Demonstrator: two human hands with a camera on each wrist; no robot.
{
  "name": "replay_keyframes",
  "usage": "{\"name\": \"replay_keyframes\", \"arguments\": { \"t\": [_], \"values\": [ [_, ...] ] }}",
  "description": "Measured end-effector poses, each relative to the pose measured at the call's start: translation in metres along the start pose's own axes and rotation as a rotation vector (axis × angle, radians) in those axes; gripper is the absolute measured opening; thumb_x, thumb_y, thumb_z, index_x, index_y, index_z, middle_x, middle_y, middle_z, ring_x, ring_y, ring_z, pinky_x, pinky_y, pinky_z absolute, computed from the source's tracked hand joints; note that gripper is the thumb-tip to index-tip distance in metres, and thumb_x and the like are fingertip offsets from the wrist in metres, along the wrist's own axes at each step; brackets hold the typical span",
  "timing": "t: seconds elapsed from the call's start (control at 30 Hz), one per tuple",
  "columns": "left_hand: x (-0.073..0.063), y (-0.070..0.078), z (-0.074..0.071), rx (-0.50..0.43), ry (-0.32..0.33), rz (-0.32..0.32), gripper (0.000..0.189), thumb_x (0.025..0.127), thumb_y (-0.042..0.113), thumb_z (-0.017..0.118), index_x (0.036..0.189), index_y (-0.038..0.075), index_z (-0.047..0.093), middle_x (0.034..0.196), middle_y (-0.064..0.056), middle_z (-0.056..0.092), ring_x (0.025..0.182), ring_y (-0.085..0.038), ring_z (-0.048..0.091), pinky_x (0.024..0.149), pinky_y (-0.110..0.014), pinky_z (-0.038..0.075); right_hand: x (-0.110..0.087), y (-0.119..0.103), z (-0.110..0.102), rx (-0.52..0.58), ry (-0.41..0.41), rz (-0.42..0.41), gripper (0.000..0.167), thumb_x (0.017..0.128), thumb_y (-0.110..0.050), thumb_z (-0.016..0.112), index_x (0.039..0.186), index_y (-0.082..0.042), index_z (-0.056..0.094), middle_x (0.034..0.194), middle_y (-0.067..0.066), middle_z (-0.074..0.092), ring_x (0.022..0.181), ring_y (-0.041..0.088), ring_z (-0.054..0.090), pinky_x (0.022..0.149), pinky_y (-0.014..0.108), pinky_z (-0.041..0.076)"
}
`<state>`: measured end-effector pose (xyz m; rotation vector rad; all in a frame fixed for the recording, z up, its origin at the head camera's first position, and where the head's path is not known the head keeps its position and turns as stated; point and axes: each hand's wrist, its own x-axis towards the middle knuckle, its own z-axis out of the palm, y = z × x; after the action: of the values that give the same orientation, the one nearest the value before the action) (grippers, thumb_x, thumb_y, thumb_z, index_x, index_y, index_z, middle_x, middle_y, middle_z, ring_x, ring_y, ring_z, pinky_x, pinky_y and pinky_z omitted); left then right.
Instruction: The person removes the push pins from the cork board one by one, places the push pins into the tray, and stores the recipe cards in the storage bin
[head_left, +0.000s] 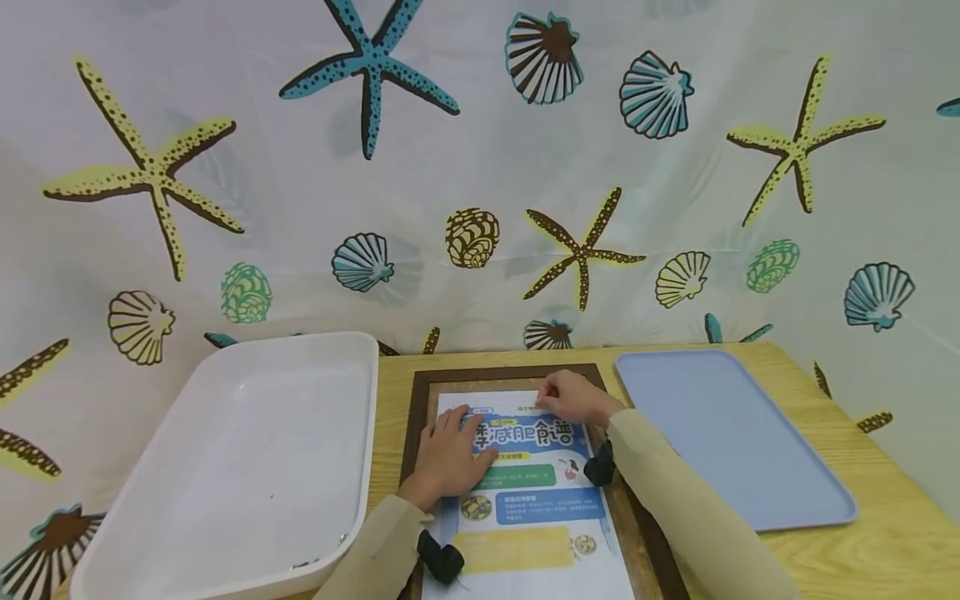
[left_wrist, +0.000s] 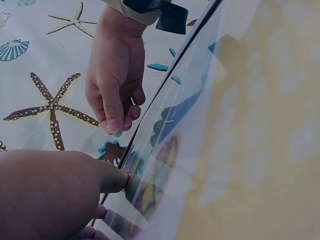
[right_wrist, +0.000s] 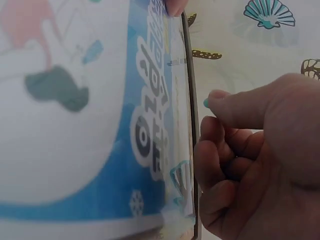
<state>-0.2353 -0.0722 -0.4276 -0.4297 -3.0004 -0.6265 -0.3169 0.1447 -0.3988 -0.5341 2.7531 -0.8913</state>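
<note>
A printed sheet (head_left: 536,500) with blue, green and yellow panels lies on a brown-framed board (head_left: 427,400) on the table. On the sheet's upper left rests my left hand (head_left: 452,454), fingers spread. In the left wrist view, the left thumb (left_wrist: 112,179) touches the sheet near its edge. My right hand (head_left: 573,398) is over the sheet's top edge, toward the right. Its thumb and finger pinch a small teal object (right_wrist: 206,102), mostly hidden by the fingertips; its kind cannot be told. The right hand's other fingers are curled.
A deep white tub (head_left: 247,442) stands left of the board, with a few small bits at its near end. To the right lies a shallow lavender tray (head_left: 735,442). Behind the wooden table (head_left: 885,533) hangs a curtain (head_left: 450,167) printed with starfish and shells.
</note>
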Motion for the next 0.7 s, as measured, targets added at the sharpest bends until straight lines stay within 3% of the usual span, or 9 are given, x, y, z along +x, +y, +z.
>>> {"name": "replay_keyframes", "arguments": {
  "t": [0.7],
  "values": [
    [0.002,0.000,0.002,-0.011,-0.005,-0.009,0.055,0.092,0.036,0.057,0.137,0.005,0.049,0.148,-0.020,0.038,0.137,-0.039,0.032,0.111,-0.060,0.022,-0.035,0.039,-0.024,-0.050,0.030,-0.071,0.015,0.094,-0.008,0.058,0.079,-0.004,0.057,0.074,0.003,0.054,0.064,0.013,0.047,0.062,0.026,0.039]
  ]
}}
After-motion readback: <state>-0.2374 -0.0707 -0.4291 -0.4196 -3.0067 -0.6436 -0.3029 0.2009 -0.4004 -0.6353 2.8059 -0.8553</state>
